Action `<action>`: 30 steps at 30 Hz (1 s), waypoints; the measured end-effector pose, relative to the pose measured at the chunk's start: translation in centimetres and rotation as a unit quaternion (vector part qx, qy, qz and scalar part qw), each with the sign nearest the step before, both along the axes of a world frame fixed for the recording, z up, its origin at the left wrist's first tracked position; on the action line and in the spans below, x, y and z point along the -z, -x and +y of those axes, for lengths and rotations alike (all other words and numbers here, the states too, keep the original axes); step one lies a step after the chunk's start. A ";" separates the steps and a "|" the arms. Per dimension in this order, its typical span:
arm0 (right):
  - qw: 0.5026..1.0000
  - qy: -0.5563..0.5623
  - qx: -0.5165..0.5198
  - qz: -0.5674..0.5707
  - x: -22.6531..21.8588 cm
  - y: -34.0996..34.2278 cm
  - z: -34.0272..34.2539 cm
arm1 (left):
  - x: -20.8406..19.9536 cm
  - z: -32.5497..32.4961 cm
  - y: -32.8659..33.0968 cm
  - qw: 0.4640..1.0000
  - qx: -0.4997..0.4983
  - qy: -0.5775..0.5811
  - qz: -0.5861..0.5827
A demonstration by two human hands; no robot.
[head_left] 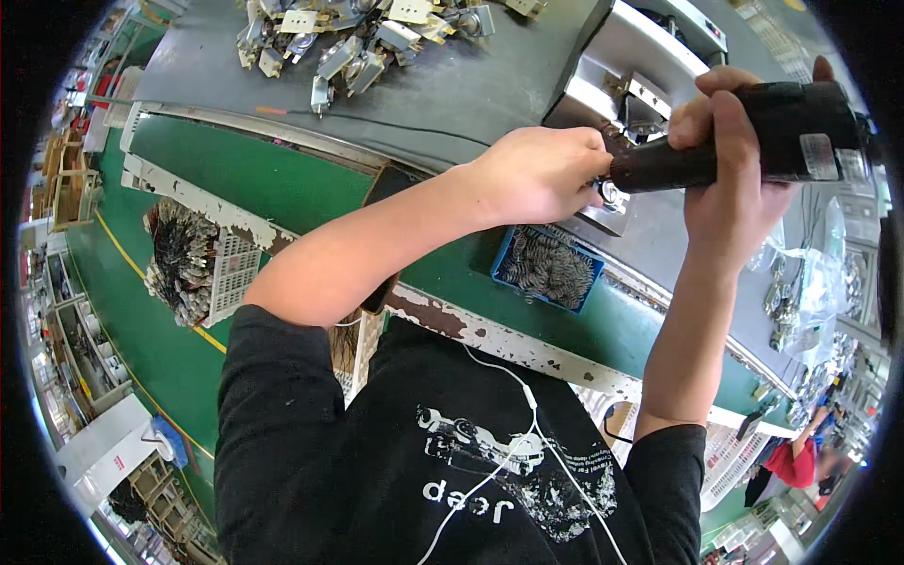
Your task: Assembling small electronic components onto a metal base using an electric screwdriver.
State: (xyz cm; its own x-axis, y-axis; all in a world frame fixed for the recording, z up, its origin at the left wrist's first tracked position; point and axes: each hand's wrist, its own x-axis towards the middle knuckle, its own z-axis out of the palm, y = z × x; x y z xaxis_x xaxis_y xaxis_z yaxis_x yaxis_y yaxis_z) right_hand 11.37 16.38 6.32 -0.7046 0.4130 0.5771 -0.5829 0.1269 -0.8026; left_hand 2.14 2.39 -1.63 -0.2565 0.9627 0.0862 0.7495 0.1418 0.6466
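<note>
My right hand [733, 174] is wrapped round a black cylindrical power screwdriver [791, 127], held nearly level with its narrow end pointing left. At that end, the closed fingers of my left hand [546, 174] meet over a small shiny metal part [612, 196]. Fingers and tool hide most of this part, so whether my left hand grips it or the tool's tip is unclear. Just beyond them, a metal bracket piece [648, 99] sits in a steel bench fixture [603, 56].
Several metal assemblies [363, 56] lie heaped on the grey worktop [207, 66] at the far left. A blue tray [499, 279] of springs stands near my left forearm. Clear plastic bags [815, 311] and small metal parts lie at right. A white crate [234, 273] is at left.
</note>
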 end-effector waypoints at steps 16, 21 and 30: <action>0.992 -0.113 -0.034 0.037 0.5 0.8 -0.2 | -0.1 -0.2 -0.5 0.999 -0.025 0.020 0.042; 0.994 -0.107 -0.005 0.027 0.3 0.5 -1.0 | -0.3 -0.1 -0.2 0.999 -0.010 0.018 0.040; 0.996 -0.089 0.021 0.004 0.5 0.7 -1.4 | -0.2 -0.2 -0.1 0.999 -0.006 0.020 0.035</action>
